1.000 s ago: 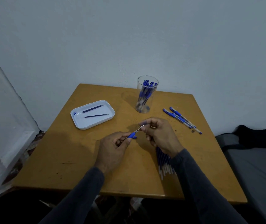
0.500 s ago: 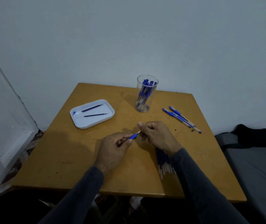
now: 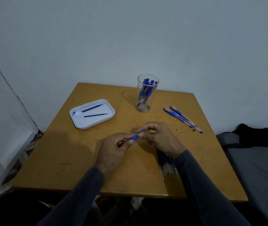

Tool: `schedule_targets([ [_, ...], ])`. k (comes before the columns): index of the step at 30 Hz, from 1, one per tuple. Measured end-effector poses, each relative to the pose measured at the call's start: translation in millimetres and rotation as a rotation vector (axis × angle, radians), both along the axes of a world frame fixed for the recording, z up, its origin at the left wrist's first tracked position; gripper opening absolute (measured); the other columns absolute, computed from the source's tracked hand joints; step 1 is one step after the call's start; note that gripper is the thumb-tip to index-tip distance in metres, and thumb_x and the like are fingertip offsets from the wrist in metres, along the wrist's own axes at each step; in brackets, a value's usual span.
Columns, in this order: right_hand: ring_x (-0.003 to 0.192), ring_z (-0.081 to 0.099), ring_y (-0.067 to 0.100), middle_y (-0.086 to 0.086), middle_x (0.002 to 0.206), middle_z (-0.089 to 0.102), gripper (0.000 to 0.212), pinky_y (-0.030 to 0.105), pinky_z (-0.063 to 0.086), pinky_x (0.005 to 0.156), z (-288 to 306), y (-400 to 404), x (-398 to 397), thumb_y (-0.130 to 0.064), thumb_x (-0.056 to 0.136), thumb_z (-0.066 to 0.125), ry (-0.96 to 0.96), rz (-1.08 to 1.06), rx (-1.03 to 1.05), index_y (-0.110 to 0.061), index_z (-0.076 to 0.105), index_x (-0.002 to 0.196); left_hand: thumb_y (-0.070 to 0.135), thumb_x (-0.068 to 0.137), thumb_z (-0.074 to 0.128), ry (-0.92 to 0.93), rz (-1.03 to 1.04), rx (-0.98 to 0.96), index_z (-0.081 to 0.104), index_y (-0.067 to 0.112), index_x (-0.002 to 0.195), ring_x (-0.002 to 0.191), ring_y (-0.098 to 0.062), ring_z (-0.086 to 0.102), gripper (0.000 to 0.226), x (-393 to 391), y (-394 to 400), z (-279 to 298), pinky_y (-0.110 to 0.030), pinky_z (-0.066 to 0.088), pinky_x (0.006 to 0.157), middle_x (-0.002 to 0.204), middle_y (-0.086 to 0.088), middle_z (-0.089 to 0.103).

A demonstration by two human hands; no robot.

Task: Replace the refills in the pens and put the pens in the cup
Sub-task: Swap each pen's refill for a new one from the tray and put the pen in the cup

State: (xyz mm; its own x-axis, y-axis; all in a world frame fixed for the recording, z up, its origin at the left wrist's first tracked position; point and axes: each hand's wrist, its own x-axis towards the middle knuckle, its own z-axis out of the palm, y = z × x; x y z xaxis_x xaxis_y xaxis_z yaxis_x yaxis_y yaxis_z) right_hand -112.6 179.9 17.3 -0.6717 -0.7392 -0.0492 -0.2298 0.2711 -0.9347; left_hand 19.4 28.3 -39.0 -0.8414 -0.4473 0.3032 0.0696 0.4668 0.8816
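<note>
Two spent refills (image 3: pixel 95 111) sit in the white tray (image 3: pixel 109 117), several finished pens fill the cup (image 3: pixel 145 93), a few pens (image 3: pixel 183 119) wait at right. Mid-table, the left hand (image 3: pixel 113 150) pinches the pen (image 3: pixel 134 137) by its blue grip. The right hand (image 3: pixel 160 137) pinches its metal tip, likely screwing it on.

I am watching through one head-worn wide-angle camera, looking forward and down from above the near edge of the desk (image 3: pixel 81 160). It is sitting close over the forearms and facing the wall (image 3: pixel 130 38) behind the desk's far edge.
</note>
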Motion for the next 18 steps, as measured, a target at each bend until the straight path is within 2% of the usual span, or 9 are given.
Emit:
schedule_targets([
  [4,0.045,0.045,0.005,-0.003,0.052,0.059,0.055,0.02,0.038,0.05,-1.4,-3.7,4.0,-0.046,0.099,0.06,0.128,-0.094,0.106,-0.002,0.07,0.069,0.013,0.09,0.075,0.011,0.002,0.022,0.076,0.031,0.11,0.076,-0.013,0.066,0.027,-0.2,0.6,-0.6,-0.033,0.058,0.069,0.091,0.014,0.074],
  [6,0.05,0.048,0.006,0.003,0.063,0.065,0.049,0.022,0.04,0.052,-1.3,-3.8,4.3,-0.048,0.097,0.063,0.115,-0.094,0.068,-0.005,0.073,0.075,0.013,0.09,0.075,0.019,0.006,0.024,0.075,0.033,0.109,0.076,-0.011,0.066,0.028,0.1,0.7,0.2,-0.029,0.057,0.069,0.091,0.016,0.074],
  [9,0.054,0.05,0.005,0.0,0.077,0.065,0.009,0.021,0.041,0.049,1.3,-1.4,3.0,-0.022,0.093,0.074,0.005,-0.019,-0.013,-0.014,0.076,0.097,0.014,0.09,0.075,0.013,0.005,-0.011,0.076,0.027,0.111,0.077,-0.007,0.066,0.024,0.9,0.6,1.3,-0.023,0.056,0.068,0.091,0.016,0.073],
  [11,0.049,0.048,0.005,0.001,0.074,0.063,0.003,0.02,0.039,0.047,0.3,-1.7,2.2,-0.012,0.094,0.073,-0.001,-0.007,-0.015,-0.012,0.075,0.094,0.014,0.09,0.075,0.008,0.008,-0.02,0.076,0.027,0.111,0.078,-0.008,0.066,0.025,0.9,0.6,2.1,-0.021,0.055,0.067,0.091,0.016,0.073],
  [14,0.046,0.045,0.003,0.0,0.065,0.06,0.022,0.019,0.037,0.047,-1.8,-5.7,0.5,-0.024,0.095,0.073,0.085,-0.062,0.072,-0.005,0.073,0.084,0.013,0.089,0.075,0.016,0.012,-0.027,0.076,0.027,0.111,0.078,-0.013,0.065,0.026,0.9,0.6,2.5,-0.021,0.054,0.067,0.089,0.014,0.073],
  [16,0.048,0.046,0.003,0.001,0.062,0.061,0.032,0.019,0.038,0.048,-3.3,-7.1,-1.3,-0.032,0.094,0.073,0.123,-0.075,0.112,-0.003,0.072,0.08,0.013,0.089,0.075,0.027,0.011,-0.037,0.076,0.026,0.112,0.082,-0.01,0.066,0.026,0.9,0.6,3.0,-0.016,0.052,0.069,0.091,0.014,0.073],
  [18,0.05,0.049,0.003,0.0,0.064,0.064,0.033,0.019,0.041,0.05,-5.7,-7.7,-2.5,-0.033,0.094,0.073,0.136,-0.081,0.123,-0.004,0.072,0.08,0.012,0.089,0.075,0.037,0.013,-0.073,0.075,0.026,0.112,0.082,-0.004,0.065,0.027,0.5,1.1,3.2,-0.011,0.048,0.069,0.088,0.016,0.071],
])
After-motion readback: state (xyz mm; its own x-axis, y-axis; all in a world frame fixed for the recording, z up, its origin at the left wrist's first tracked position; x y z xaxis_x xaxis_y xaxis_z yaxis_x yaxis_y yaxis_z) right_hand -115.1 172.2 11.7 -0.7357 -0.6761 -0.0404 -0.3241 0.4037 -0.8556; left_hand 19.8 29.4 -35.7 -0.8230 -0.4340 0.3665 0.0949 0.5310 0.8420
